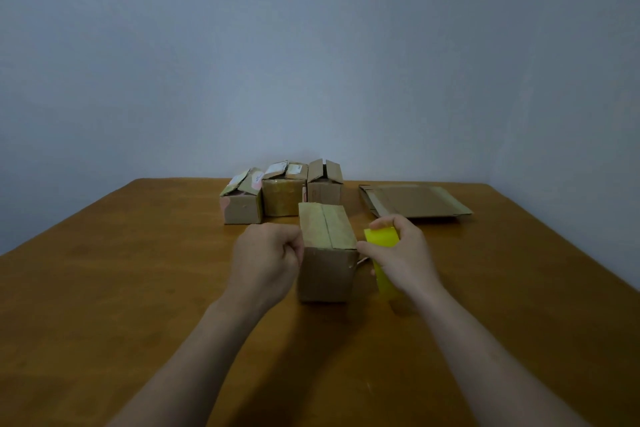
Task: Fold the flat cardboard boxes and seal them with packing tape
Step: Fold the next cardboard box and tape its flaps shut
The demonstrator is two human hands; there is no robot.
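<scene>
The closed box hides its contents. The left hand curls at its edge, hold unclear; the right hand grips yellow tape. Labels on rear boxes are unreadable.

Cardboard box — yellow tape beside

table: wood, smooth, faint sheen
front box: matt brown cardboard, scuffed
tape roll: glossy yellow plastic
back boxes: worn cardboard, paper labels
flat box: matt cardboard
wall: matt paint
</scene>
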